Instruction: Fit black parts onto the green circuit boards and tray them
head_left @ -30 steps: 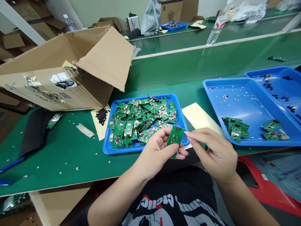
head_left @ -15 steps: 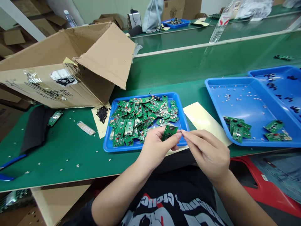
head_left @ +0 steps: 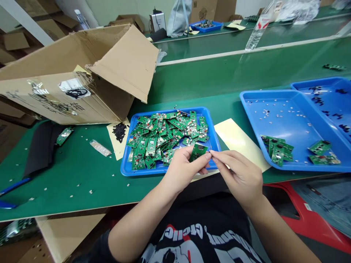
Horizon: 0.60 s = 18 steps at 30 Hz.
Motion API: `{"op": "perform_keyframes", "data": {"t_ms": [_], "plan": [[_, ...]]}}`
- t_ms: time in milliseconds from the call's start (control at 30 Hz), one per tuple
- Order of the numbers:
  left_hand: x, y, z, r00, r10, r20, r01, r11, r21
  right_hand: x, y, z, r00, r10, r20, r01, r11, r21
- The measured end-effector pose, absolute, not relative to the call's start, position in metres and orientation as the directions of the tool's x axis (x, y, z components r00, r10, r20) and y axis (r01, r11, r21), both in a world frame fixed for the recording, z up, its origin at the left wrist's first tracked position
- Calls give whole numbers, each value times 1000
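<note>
Between the thumb and fingers of my left hand is a green circuit board with a dark component near its top. My right hand is closed in a pinch at the board's right edge, its fingertips meeting my left thumb tip. Whatever lies in that pinch is too small to make out. Both hands are over the front right corner of a blue tray heaped with green circuit boards.
To the right, another blue tray holds several boards and small pale bits; a further tray has black parts. Yellow paper lies between. At left stand an open carton, black strips on paper, and black foam.
My right hand has shifted slightly left and turned a little at the board's edge. My left hand still holds the board in nearly the same place.
</note>
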State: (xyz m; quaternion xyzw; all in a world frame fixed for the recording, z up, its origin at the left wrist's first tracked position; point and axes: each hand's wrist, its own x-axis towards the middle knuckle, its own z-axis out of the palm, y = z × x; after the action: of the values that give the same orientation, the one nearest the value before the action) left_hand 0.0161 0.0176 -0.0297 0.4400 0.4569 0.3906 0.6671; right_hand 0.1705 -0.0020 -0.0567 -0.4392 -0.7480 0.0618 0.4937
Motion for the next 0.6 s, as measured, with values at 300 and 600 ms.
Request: {"op": "perform_keyframes", "data": {"t_ms": [300,600], "plan": [[13,12,-27,273,937,-218,10,224,975,177,0,-51,-93,845,527,585,475,-658],[9,4,-21,445,824,-350,-254,491,833,199,4,-31,-184,838,514,639,499,-585]]}}
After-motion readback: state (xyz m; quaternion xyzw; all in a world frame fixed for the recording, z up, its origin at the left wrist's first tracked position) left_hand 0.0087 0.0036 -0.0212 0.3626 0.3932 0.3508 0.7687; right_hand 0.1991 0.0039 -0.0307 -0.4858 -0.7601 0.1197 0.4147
